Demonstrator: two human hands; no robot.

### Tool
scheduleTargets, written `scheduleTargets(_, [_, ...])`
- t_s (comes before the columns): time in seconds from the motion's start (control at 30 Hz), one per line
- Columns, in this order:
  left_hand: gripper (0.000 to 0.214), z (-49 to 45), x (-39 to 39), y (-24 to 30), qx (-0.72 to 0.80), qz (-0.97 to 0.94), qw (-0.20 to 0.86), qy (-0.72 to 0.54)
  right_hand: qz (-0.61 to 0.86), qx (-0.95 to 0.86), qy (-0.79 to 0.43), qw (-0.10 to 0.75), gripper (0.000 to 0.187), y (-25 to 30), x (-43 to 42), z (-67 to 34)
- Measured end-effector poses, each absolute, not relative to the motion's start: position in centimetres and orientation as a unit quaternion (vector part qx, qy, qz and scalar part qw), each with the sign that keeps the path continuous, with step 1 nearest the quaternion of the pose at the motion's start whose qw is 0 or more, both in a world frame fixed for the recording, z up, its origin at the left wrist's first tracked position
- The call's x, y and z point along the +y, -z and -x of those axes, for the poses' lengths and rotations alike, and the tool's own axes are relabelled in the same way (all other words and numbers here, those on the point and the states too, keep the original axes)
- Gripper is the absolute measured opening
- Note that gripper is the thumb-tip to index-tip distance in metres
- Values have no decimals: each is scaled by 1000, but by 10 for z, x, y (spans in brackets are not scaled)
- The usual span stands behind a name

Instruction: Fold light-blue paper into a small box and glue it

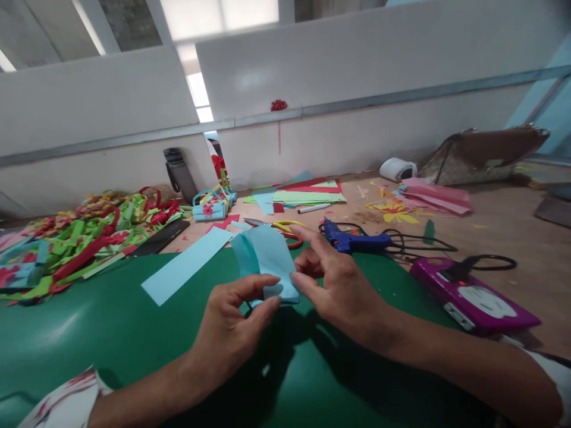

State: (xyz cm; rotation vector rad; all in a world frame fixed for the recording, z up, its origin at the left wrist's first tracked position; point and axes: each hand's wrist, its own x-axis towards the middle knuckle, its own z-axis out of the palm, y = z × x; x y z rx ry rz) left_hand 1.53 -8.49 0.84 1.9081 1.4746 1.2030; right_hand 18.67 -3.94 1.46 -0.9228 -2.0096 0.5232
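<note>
A folded piece of light-blue paper (273, 252) is held up over the green surface in front of me. My left hand (238, 312) pinches its lower left part between thumb and fingers. At the paper's lower right edge, the thumb of my right hand (341, 285) presses against it; the index finger is stretched along the side and the other fingers curl in. Flat on the green surface, a light-blue paper strip (187, 267) lies left of the folded piece. Scissors (292, 238) with orange and yellow handles lie just behind, partly hidden by the paper.
A blue glue gun (352, 239) and a purple power strip (475, 297) lie right. Left are a heap of paper strips (93, 238), a dark phone (160, 238), a bottle (179, 172) and a small blue paper basket (209, 209). Coloured sheets (307, 193) lie behind.
</note>
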Motion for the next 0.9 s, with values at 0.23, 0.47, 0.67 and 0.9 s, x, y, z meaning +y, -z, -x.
scheduleTargets(0.23, [27, -17, -80, -11, 551, -573, 417, -441, 373, -793, -215, 430, 58, -13, -40, -186])
scheduleTargets(0.47, [29, -18, -76, -9, 537, -504, 490, -466, 365, -794, -215, 435, 57, -12, -39, -184])
scheduleTargets(0.67, [25, -19, -77, -13, 538, -473, 503, -484, 360, -804, -230, 414, 59, -11, -41, -184])
scheduleTargets(0.9, [21, -19, -75, -11, 533, -492, 479, -495, 389, -801, -265, 371, 64, -14, -42, -184])
